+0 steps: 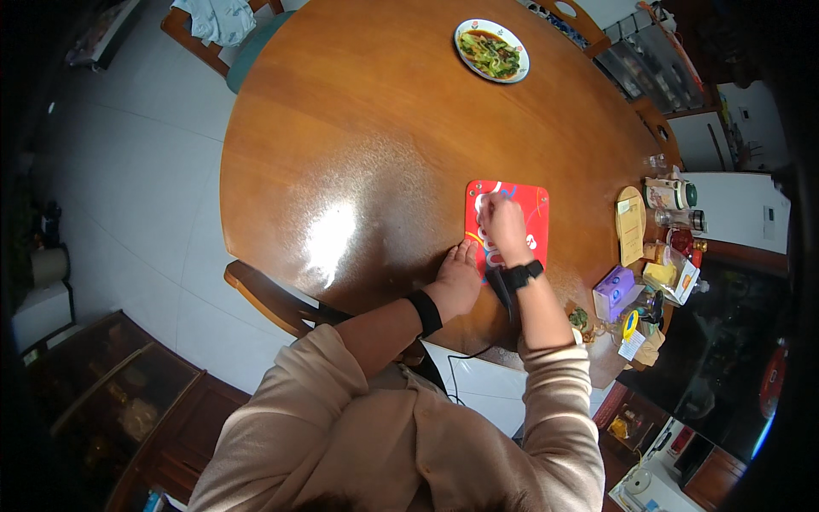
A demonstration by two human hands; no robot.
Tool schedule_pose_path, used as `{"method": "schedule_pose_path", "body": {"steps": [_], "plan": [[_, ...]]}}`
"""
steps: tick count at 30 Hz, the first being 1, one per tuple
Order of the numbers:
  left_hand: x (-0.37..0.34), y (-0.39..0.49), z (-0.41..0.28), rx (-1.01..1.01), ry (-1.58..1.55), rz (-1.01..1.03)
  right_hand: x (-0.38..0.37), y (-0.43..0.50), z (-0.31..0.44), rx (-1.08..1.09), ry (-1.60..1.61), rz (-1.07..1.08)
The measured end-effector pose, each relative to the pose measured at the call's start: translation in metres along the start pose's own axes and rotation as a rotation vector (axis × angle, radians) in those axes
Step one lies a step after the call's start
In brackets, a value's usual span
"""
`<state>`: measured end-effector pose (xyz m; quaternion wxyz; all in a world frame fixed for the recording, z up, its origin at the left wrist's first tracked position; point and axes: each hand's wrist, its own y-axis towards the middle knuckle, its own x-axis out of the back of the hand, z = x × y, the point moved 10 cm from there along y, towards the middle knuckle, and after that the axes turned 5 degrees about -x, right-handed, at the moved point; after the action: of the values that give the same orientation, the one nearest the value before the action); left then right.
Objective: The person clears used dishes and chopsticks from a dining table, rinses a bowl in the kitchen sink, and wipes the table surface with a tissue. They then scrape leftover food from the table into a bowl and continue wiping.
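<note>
A red square mat (pixel 539 217) with rounded corners lies flat on the wooden table (pixel 358 96) before me. Metal snap buttons sit at its upper corners, and colourful curves and white lettering are printed on it. My left hand (pixel 457 281) rests at the mat's lower left edge, fingertips on it and spread a little. Over the middle of the mat is my right hand (pixel 505 227), its fingers curled and blurred. Whether it holds something small is hidden. A dark band circles each wrist; a black piece hangs by the right one.
A plate of cooked greens (pixel 491 51) stands at the far side. Along the right edge are a purple tissue box (pixel 614 293), a glass bottle (pixel 678 219), a jug (pixel 668 193) and a round board (pixel 630 224). A wooden chair (pixel 269 297) touches the table's left front.
</note>
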<state>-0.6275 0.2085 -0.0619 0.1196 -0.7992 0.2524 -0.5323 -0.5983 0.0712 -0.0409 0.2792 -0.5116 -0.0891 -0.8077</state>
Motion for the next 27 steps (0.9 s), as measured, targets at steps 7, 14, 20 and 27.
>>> {"method": "schedule_pose_path", "body": {"steps": [7,14,20,27], "plan": [[0.002,-0.002,0.0,-0.014,-0.025,-0.023,0.005,-0.011,0.004,0.072,-0.049,-0.046],[0.004,-0.001,-0.001,-0.003,0.003,-0.06,0.009,0.002,0.013,0.168,0.02,-0.158],[-0.002,0.0,-0.001,-0.018,0.045,-0.098,0.048,0.021,-0.045,-0.085,-0.062,-0.251],[-0.002,0.0,-0.001,-0.054,0.015,-0.059,0.002,-0.055,0.009,0.303,0.116,0.013]]}}
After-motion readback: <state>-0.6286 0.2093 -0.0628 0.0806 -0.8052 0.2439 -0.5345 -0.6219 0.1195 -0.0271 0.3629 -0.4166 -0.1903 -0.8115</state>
